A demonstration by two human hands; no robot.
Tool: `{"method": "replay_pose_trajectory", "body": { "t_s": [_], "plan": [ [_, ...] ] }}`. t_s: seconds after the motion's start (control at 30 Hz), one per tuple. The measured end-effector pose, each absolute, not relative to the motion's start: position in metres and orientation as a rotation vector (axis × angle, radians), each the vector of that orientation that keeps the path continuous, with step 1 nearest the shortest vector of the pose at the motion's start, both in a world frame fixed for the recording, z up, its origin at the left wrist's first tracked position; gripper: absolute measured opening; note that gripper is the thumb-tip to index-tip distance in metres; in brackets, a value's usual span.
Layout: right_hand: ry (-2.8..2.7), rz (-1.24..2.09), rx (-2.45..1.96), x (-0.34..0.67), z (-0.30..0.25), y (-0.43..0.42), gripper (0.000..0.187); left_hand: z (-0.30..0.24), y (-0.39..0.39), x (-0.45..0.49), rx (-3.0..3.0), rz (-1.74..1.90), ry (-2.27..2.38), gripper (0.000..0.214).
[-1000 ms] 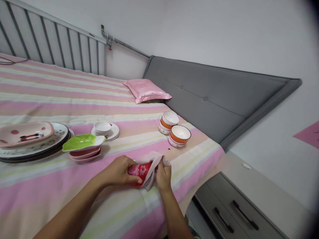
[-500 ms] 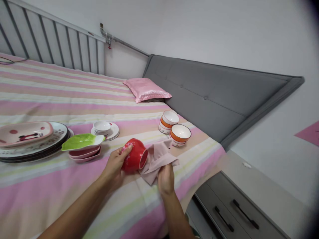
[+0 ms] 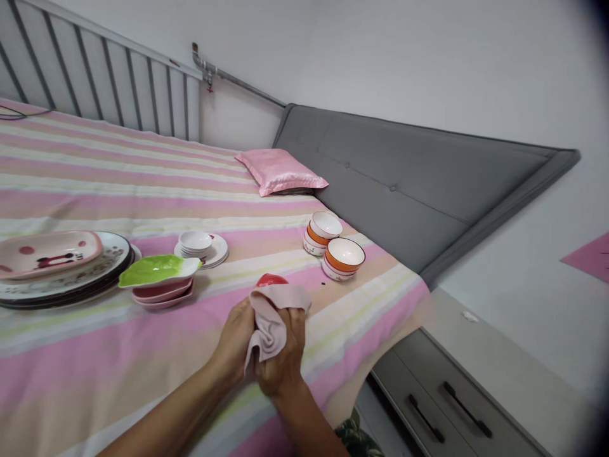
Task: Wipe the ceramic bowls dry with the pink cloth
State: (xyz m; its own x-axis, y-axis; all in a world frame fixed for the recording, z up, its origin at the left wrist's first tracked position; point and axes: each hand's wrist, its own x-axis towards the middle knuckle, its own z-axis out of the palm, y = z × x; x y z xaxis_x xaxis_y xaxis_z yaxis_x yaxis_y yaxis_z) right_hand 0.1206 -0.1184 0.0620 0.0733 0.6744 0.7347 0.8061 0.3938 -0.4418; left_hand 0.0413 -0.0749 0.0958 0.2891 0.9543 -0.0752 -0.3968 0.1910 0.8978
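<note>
Between my two hands is a red bowl point(image 3: 271, 279), mostly covered by a pale pink cloth point(image 3: 272, 324); only its red upper edge shows. My left hand point(image 3: 238, 336) is closed on the bowl's left side, its fingers partly behind the cloth. On the right, my right hand point(image 3: 285, 355) grips the cloth and presses it against the bowl. To the right stand two stacks of bowls, an orange-banded stack point(image 3: 345, 259) and a white-topped stack point(image 3: 325, 228). Left of my hands lies a green leaf-shaped dish point(image 3: 157, 271) over pink dishes point(image 3: 164, 294).
Small white bowls point(image 3: 195, 241) sit on white plates point(image 3: 219, 249). At far left, an oblong pink dish point(image 3: 52, 252) tops large plates point(image 3: 107, 266). A pink pillow point(image 3: 280, 170) rests by the grey headboard point(image 3: 380, 171). A drawer cabinet point(image 3: 438, 393) stands beyond the bed's right edge.
My right hand has moved left with the cloth and now holds it over the red bowl. The bowl, in plain view before, is mostly hidden. The stacks have not moved.
</note>
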Motion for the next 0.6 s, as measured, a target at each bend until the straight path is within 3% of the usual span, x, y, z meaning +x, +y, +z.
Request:
{"method": "replay_pose_trajectory", "body": {
  "t_s": [0.37, 0.6],
  "plan": [
    [-1.174, 0.191, -1.230, 0.143, 0.074, -0.117, 0.045, 0.089, -0.088, 0.043, 1.532, 0.995, 0.716, 0.040],
    [-0.644, 0.694, -1.131, 0.165, 0.067, -0.104, 0.038, 0.083, -0.083, 0.040, 1.505, 0.934, 0.639, 0.041]
  ]
}}
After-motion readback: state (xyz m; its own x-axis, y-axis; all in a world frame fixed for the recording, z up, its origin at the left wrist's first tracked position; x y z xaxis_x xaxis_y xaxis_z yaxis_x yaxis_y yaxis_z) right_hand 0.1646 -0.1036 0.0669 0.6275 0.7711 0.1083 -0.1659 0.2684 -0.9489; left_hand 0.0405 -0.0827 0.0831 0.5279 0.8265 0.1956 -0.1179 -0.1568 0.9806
